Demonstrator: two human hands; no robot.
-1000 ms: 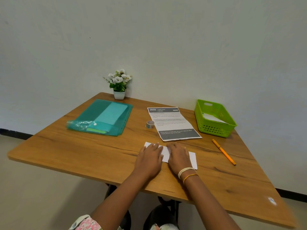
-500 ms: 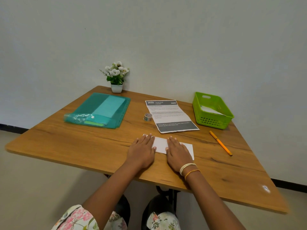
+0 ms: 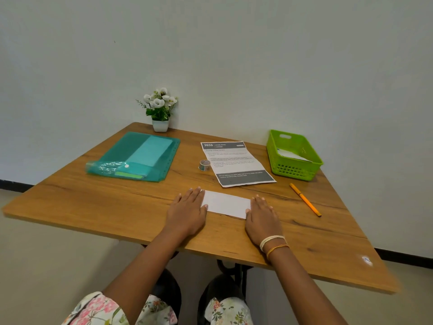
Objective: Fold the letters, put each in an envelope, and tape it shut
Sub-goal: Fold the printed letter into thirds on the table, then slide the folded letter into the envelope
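A folded white letter (image 3: 226,203) lies flat near the front of the wooden table (image 3: 117,207). My left hand (image 3: 188,208) presses flat on its left end, fingers straight. My right hand (image 3: 262,215) lies flat on its right end, also with straight fingers. Behind it an unfolded printed letter (image 3: 236,163) lies open. A small roll of tape (image 3: 204,165) stands just left of that sheet. A teal plastic folder (image 3: 138,157) holding envelopes sits at the left.
A green basket (image 3: 293,170) with a white envelope inside stands at the back right. An orange pen (image 3: 304,199) lies in front of it. A small potted flower (image 3: 160,111) stands against the wall at the back.
Both hands have slid apart along the folded letter, from its middle out to its two ends, uncovering the centre of the paper.
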